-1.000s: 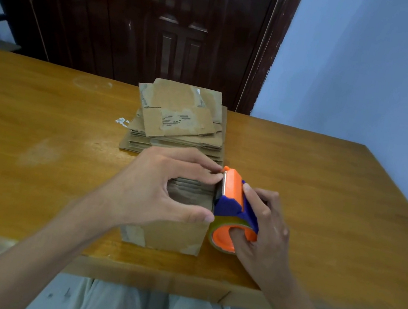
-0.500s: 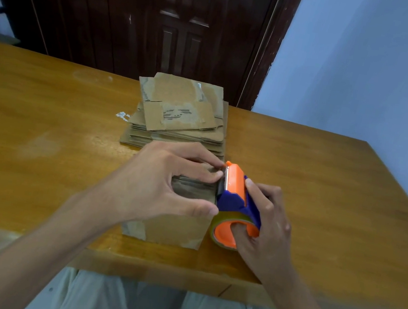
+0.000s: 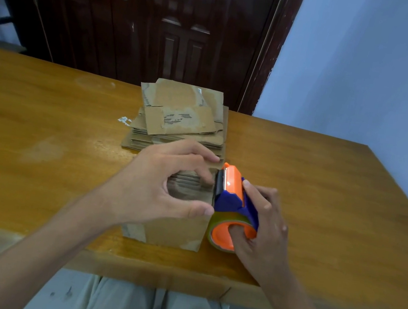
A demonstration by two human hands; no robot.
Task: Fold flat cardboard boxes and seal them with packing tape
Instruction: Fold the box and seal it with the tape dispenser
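Note:
A small folded cardboard box [image 3: 172,231] stands near the table's front edge. My left hand [image 3: 155,187] grips its top, fingers over the far edge and thumb along the near edge, hiding most of the top flaps. My right hand [image 3: 263,229] holds an orange and blue tape dispenser [image 3: 232,203] with fingers through the roll's core. The dispenser's blade end is pressed against the box's top right edge. A stack of flat cardboard boxes [image 3: 181,122] lies just behind the box.
The wooden table [image 3: 38,156] runs wide to the left and right of the box. A small white scrap [image 3: 124,120] lies left of the stack. A dark wooden door [image 3: 151,22] and a pale blue wall [image 3: 368,73] stand behind the table.
Both hands, the box and the dispenser keep nearly the same pose. Only the camera view has shifted slightly.

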